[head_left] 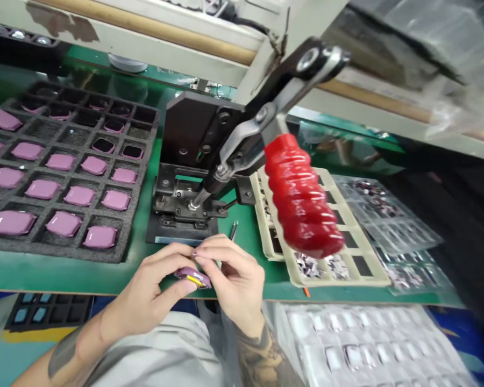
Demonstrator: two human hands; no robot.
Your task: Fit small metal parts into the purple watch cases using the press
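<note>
My left hand (pixel 157 287) grips a purple smartwatch case (pixel 192 277) edge-on between thumb and fingers, and a yellow strip shows along the case's side. Close against it, my right hand (pixel 234 277) has thumb and forefinger pinched together just above the case. A tiny purplish piece seems to be at those fingertips, too small to name. Directly behind both hands stands a black toggle press (pixel 189 207) with a ribbed red handle (pixel 302 196) raised to the right. Beside the press's base a thin pointed tool (pixel 234 231) lies on the green mat.
At left, a grey foam tray (pixel 135 215) holds several purple cases in its compartments. Cream divided trays (pixel 373 274) with small metal parts stand at right, beside clear plastic trays (pixel 387 209). Below the bench edge are a clear blister tray (pixel 371 333) and a small black tray (pixel 70 312).
</note>
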